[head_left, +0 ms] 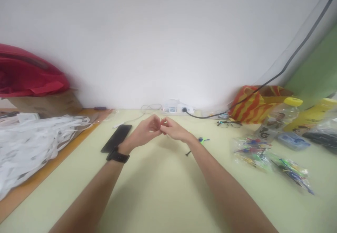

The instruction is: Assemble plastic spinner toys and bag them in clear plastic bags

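Over the middle of the table, my left hand (146, 132) and my right hand (174, 129) meet at the fingertips, both pinched closed. A hint of something small and reddish shows between them, too small and blurred to name. On my left wrist is a black watch (117, 155). Beside that wrist lies a black phone (116, 139). Past my right forearm, small green and blue plastic parts (202, 140) rest on the table, and a thin black piece (187, 153) lies nearer, close to the forearm.
On the right are clear bags of colourful plastic parts (254, 151), a yellow-capped bottle (281, 115), a blue box (293, 141) and an orange-striped bag (246, 101). Glasses (229, 124) and a power strip (179, 108) sit at the back. White straps (34, 145) cover the left side.
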`<control>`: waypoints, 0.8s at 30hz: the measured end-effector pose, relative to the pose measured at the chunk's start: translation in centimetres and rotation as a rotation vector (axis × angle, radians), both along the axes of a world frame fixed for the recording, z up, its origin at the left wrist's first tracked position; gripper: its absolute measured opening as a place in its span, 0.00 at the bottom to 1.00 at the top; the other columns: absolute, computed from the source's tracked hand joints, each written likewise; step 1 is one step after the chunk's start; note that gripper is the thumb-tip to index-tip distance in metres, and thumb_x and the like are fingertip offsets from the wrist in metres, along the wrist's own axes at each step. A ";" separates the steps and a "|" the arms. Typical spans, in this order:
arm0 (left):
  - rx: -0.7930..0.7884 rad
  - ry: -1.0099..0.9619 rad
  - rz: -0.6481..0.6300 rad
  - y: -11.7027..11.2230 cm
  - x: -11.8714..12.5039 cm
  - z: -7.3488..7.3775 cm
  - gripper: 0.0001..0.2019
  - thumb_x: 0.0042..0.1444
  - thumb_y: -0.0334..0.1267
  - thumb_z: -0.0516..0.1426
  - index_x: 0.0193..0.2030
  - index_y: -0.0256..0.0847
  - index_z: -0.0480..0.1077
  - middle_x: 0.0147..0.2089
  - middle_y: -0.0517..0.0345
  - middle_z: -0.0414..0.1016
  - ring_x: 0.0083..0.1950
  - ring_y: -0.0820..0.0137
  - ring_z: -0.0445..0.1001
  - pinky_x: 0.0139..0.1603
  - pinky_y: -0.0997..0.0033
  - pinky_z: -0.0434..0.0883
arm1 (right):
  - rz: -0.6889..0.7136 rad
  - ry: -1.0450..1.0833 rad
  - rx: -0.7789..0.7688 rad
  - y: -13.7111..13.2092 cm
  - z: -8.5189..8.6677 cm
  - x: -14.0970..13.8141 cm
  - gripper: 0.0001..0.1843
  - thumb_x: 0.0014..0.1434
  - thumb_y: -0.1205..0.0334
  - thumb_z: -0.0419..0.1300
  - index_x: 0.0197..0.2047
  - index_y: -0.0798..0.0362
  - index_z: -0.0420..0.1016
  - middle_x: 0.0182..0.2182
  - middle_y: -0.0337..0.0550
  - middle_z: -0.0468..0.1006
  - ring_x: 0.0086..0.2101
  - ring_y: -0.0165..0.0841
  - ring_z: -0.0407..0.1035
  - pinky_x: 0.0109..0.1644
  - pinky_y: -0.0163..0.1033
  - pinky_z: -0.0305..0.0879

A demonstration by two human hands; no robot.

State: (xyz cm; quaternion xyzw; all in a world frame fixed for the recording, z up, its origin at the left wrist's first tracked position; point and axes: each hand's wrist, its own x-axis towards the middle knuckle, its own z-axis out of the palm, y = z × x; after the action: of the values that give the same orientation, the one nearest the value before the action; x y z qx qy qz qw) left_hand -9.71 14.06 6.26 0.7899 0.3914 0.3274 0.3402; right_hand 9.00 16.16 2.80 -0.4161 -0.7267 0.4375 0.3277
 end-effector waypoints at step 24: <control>0.179 0.203 0.263 2.0 -1.7 -3.8 0.16 0.64 0.52 0.55 0.49 0.46 0.77 0.46 0.54 0.83 0.47 0.62 0.80 0.45 0.66 0.74 | -0.203 -0.588 0.125 1.7 -1.6 8.4 0.08 0.45 0.73 0.66 0.27 0.51 0.75 0.32 0.45 0.79 0.30 0.36 0.71 0.34 0.38 0.63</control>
State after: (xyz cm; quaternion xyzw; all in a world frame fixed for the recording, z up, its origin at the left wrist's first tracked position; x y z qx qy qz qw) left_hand -11.42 16.04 2.45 0.7880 0.4929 0.3211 0.1818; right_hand 17.43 17.83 1.19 -0.5742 -0.7705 0.2179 0.1706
